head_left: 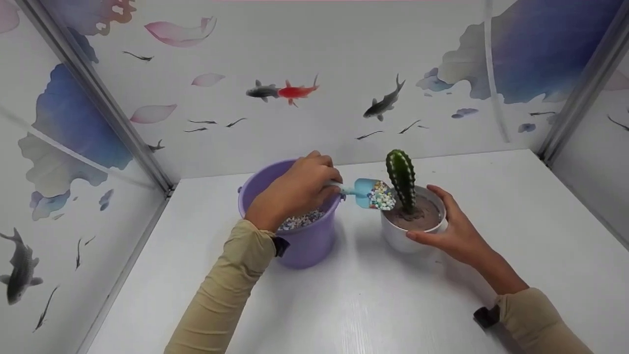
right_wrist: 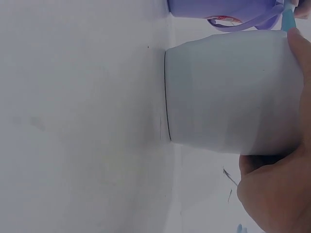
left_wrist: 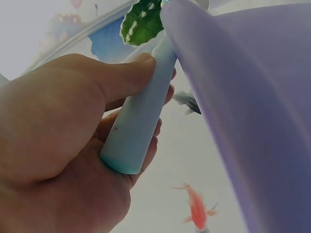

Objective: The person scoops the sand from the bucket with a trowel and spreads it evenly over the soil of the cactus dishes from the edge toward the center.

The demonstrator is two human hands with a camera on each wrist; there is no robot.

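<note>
My left hand [head_left: 300,189] grips the handle of a light blue scoop [head_left: 366,192], seen close in the left wrist view as a pale blue handle [left_wrist: 138,116] between thumb and fingers. The scoop carries coloured pebbles [head_left: 382,196] and hangs at the rim of a white pot [head_left: 399,235]. A green cactus [head_left: 402,178] stands upright in brown soil in that pot. My right hand [head_left: 449,231] wraps around the pot's right side; in the right wrist view the white pot [right_wrist: 228,92] stands on the table. A purple bucket [head_left: 304,243] with pebbles inside stands under my left hand.
The white table [head_left: 373,305] is boxed in by panels printed with fish and petals on the left, back and right. A metal frame post [head_left: 98,93] runs down to the back left corner. The purple bucket [right_wrist: 218,7] stands just beyond the pot.
</note>
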